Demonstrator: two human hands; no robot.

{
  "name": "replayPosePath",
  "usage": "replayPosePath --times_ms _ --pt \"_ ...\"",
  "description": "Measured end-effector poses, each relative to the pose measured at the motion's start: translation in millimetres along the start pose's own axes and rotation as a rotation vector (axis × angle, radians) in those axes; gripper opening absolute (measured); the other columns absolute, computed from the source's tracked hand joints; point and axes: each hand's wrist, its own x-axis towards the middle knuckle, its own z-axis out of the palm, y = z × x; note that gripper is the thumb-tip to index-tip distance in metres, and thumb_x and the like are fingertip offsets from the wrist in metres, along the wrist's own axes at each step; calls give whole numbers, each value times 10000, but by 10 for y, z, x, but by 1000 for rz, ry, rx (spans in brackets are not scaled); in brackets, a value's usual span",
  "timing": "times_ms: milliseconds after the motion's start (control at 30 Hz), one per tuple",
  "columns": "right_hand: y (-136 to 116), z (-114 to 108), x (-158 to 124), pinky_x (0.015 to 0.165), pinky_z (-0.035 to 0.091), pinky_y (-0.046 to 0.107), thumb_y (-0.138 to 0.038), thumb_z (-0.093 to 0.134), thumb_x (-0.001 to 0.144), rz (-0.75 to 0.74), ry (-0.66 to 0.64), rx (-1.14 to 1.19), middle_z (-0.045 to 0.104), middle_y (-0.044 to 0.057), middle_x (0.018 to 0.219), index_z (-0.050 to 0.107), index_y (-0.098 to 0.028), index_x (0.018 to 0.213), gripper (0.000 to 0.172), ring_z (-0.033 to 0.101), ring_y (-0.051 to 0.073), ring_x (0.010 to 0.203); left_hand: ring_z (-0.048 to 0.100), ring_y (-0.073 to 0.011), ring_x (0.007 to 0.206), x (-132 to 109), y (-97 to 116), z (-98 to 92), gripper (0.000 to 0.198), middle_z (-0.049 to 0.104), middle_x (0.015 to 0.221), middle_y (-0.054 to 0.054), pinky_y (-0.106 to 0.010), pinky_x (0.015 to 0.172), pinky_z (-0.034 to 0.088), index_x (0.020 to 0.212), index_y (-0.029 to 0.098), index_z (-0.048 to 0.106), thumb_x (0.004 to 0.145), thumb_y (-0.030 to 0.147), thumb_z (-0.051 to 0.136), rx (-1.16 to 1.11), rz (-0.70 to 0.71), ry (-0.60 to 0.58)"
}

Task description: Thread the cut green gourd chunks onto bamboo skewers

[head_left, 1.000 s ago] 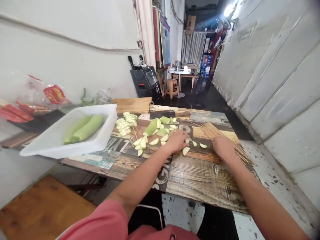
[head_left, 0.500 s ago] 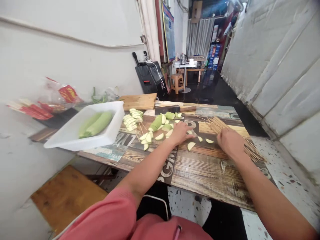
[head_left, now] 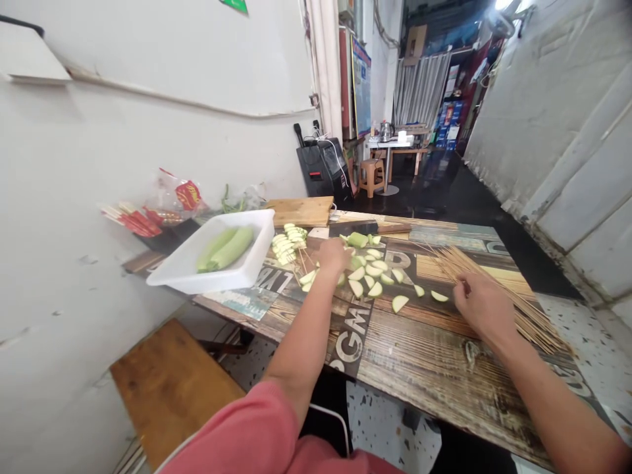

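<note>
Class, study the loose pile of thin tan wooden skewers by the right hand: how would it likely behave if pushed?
The thin tan wooden skewers would probably stay stiff, as they lie straight. Each is likely light, being so slender. Pushed, the pile may slide or fan apart, since its tips lie unevenly spread across the wood-patterned tabletop.
</note>
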Motion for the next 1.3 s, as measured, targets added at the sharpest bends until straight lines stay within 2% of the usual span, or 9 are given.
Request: replayPosePath --times_ms 133,267,433,567,867,1133,1300 --pt "9 26 3 601 400 287 -242 415 793 -11 -31 9 666 83 832 643 -157 895 264 604 209 729 582 -173 804 -30 -66 -119 169 654 862 -48 -240 714 408 831 195 655 705 292 599 8 127 -219" --pt "-8 37 15 624 407 288 -239 414 791 -22 -60 30 671 86 796 656 -154 864 267 602 202 708 573 -174 770 -87 -34 -138 224 639 883 -47 -234 662 408 875 182 607 654 217 621 58 212 -249" --pt "-4 60 16 604 399 272 -242 431 781 -24 -60 39 668 76 747 659 -163 821 245 596 190 671 567 -186 764 -83 23 -32 212 624 872 -62 -243 629 396 869 170 566 659 177 591 76 256 -208" --pt "38 94 8 581 390 266 -244 445 769 -34 -41 35 667 63 734 656 -174 794 224 597 190 657 562 -184 751 -27 -2 79 190 609 824 -46 -241 619 390 826 182 562 654 219 632 20 246 -187" --pt "51 121 0 561 392 268 -258 443 778 -49 -26 49 675 68 722 667 -168 807 244 601 192 626 550 -204 855 -8 15 289 287 537 1038 -112 -274 734 399 952 172 541 677 176 622 -35 239 -112" --pt "74 130 -8 588 417 266 -255 444 778 -69 -5 80 684 64 746 665 -166 811 241 616 192 651 552 -224 877 -22 67 250 278 581 962 -93 -277 740 393 923 175 578 691 323 613 -20 193 -46" --pt "55 128 -1 589 422 272 -256 441 779 -86 2 84 677 62 723 662 -168 798 239 615 194 644 559 -228 872 -38 80 195 270 606 933 -93 -283 727 393 959 171 558 711 274 587 -28 166 28"
